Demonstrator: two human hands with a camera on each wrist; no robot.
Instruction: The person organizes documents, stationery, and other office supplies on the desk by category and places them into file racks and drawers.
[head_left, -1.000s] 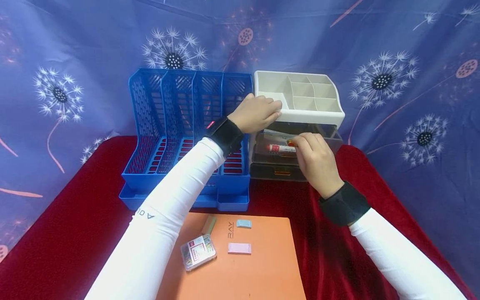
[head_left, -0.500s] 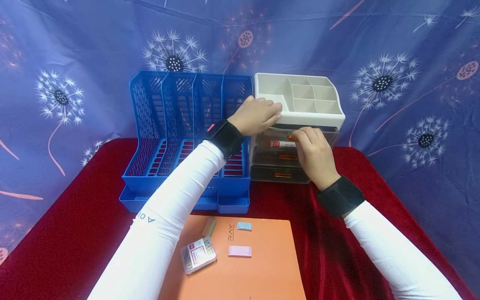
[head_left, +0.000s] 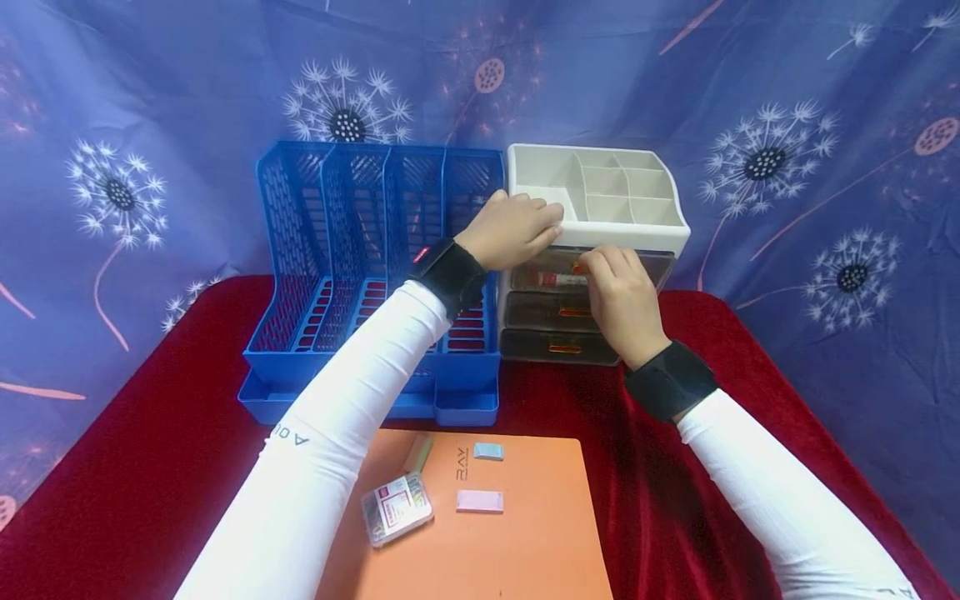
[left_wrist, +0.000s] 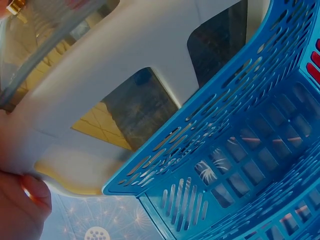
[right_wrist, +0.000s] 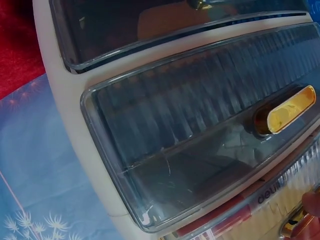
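A white desk organizer [head_left: 633, 237] with smoky see-through drawers stands at the back right of the table. My left hand [head_left: 512, 231] grips the left part of its top front edge, with a fingertip [left_wrist: 37, 192] showing at the white rim in the left wrist view. At the top drawer [head_left: 651, 265], my right hand [head_left: 624, 307] pinches the small amber handle [right_wrist: 294, 222]. That drawer sits nearly flush with the organizer's front. Through its front shows a red-and-white tube-shaped thing [head_left: 561, 280]. Below it, the middle drawer [right_wrist: 200, 125] and bottom drawer [head_left: 525, 344] are pushed in.
A blue file rack [head_left: 292, 242] stands right beside the organizer. On an orange board [head_left: 540, 542] lie a clear box [head_left: 397, 508] of small coloured pieces, a pink block [head_left: 480, 501], a light blue block [head_left: 488, 451] and a green block [head_left: 420, 452]. Red cloth [head_left: 150, 433] covers the table.
The right hand has pushed the top drawer inward, from pulled out to nearly flush, moving away and slightly left. The left hand has stayed on the organizer's edge.
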